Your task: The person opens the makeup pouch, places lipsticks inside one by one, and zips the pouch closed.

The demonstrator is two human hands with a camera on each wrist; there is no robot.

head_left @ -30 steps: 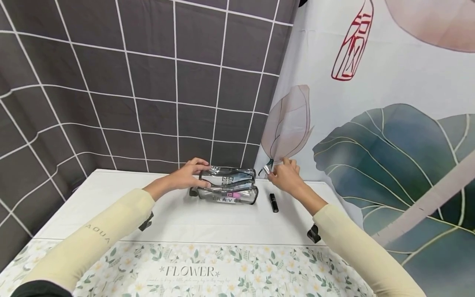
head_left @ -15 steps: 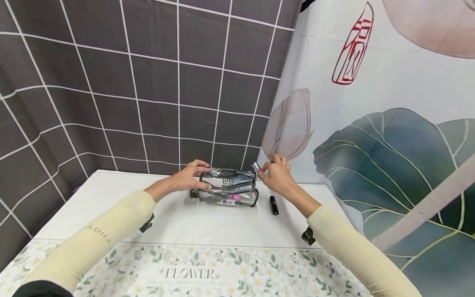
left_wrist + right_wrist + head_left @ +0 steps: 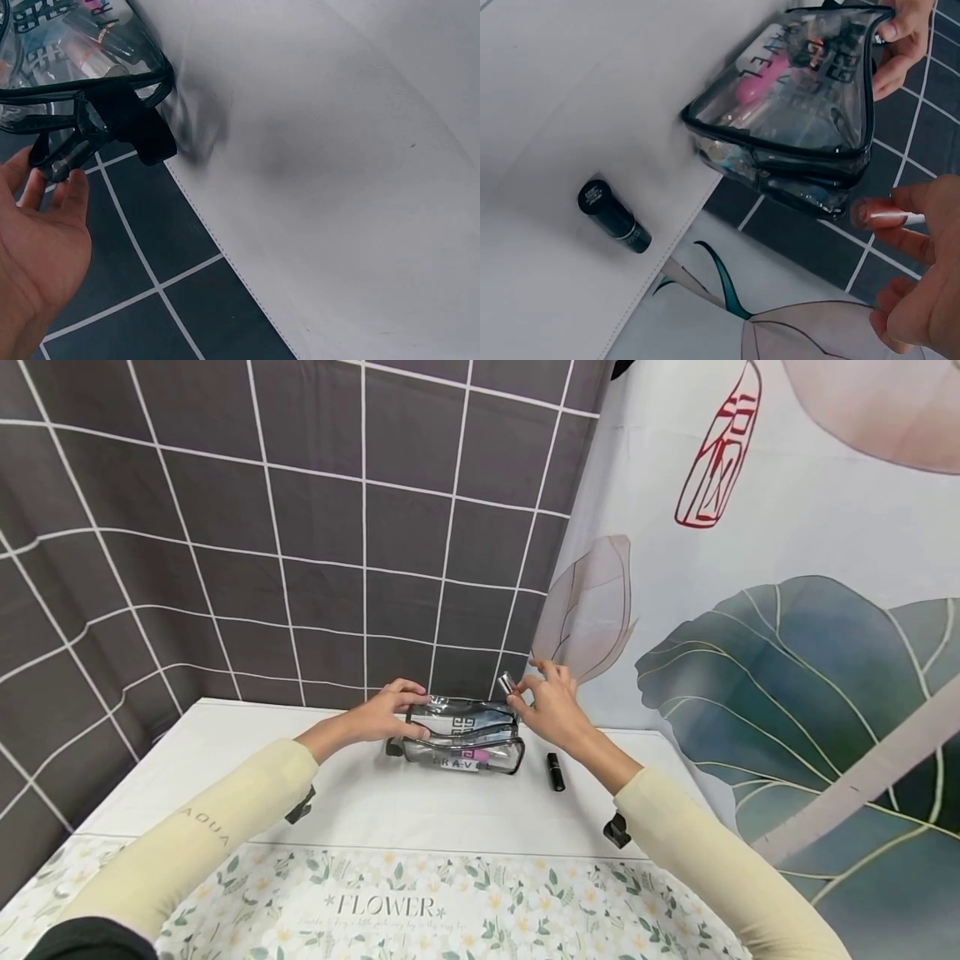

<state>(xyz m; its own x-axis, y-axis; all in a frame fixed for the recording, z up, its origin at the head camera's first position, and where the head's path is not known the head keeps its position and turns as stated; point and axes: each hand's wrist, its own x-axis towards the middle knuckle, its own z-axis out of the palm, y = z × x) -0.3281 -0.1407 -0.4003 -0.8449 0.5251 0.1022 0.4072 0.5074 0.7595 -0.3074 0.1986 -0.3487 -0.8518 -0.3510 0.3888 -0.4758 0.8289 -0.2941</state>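
Observation:
A clear travel pouch with black piping stands near the table's back edge, several cosmetics and a pink item visible through its walls. My left hand grips the pouch's upper left end, fingers and thumb on the black trim. Between the thumb and fingers of my right hand is a small lip gloss tube, reddish and see-through at one end, silver at the other. That hand hovers by the pouch's right end, and the tube is just apart from it. A black lipstick tube lies right of the pouch.
The white table has a floral cloth along its front. Behind stand a dark grid-patterned curtain and, at right, a white hanging with painted leaves.
My right hand has moved left, carrying the lip gloss tube from right of the pouch to above its right end. The left hand keeps its grip on the pouch.

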